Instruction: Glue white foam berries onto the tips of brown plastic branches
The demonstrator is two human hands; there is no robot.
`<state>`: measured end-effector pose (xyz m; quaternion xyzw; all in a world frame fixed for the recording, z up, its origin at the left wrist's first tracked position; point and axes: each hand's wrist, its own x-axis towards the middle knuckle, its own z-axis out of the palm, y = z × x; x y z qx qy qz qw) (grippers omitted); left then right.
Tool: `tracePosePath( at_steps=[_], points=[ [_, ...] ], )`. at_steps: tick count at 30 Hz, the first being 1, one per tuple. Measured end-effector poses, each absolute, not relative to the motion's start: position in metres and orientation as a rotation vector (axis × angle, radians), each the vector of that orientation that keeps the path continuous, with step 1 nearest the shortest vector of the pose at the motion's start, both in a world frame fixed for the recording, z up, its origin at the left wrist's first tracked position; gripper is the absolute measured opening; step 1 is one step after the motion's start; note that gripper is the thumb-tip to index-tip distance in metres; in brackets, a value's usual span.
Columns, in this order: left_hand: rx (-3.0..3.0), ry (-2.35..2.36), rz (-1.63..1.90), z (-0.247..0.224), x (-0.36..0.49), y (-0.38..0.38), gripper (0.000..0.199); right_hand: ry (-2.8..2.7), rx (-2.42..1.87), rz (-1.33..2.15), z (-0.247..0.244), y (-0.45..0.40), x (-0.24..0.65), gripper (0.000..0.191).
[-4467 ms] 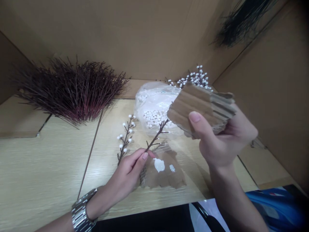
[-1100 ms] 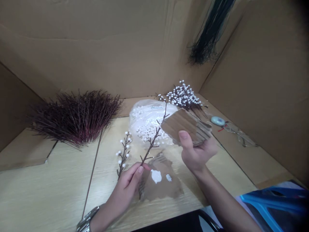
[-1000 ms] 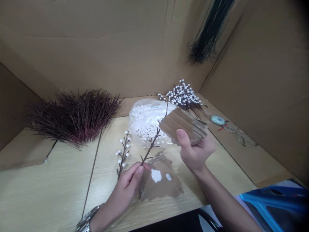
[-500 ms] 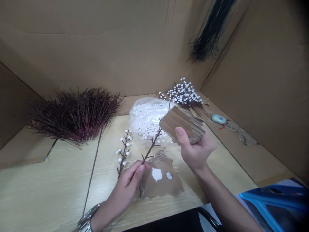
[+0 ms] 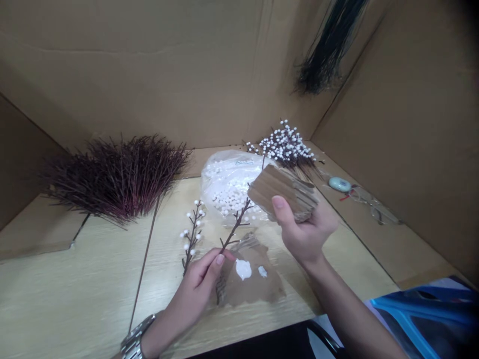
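My left hand (image 5: 205, 276) pinches a bare brown artificial twig (image 5: 235, 227), which slants up to the right. In my right hand (image 5: 305, 232) is a piece of corrugated cardboard (image 5: 282, 192), thumb on its face; the fingers behind are hidden. The twig's upper end reaches the cardboard's left edge; whether they touch I cannot tell. Below lies another cardboard piece (image 5: 258, 291) bearing white glue-like blobs (image 5: 243, 269). A twig with white berries (image 5: 192, 234) rests left of my hands. Behind them sits a clear plastic bag (image 5: 228, 172) with loose white beads (image 5: 228, 199).
A big heap of bare brown twigs (image 5: 123, 179) lies at the left. White-berried twigs (image 5: 286, 144) are piled at the back right, near a pale blue oval object (image 5: 340, 184) and glasses (image 5: 374, 202). Dark strands (image 5: 329, 50) hang on the cardboard wall (image 5: 149, 75).
Hardly anything differs. My right hand has shifted very slightly with the cardboard; my left hand and its twig stay in place.
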<state>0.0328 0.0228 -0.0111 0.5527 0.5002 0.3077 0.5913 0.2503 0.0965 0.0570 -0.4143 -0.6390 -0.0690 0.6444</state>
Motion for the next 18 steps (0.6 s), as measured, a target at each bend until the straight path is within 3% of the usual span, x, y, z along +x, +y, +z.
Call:
tracePosePath(
  at_steps=[3,8,18],
  points=[
    [1.285,1.16,0.708,-0.013,0.032,0.023,0.037,-1.41,-0.953,-0.167,0.057,0.095,0.252,0.025],
    [1.2,1.132,0.722,-0.017,0.031,0.022,0.04,-1.205,-0.965,-0.197,0.054,0.098,0.255,0.01],
    [1.052,1.068,0.755,-0.021,0.031,0.023,0.04,-0.943,-1.015,0.435,0.05,0.111,0.251,0.027]
  ],
)
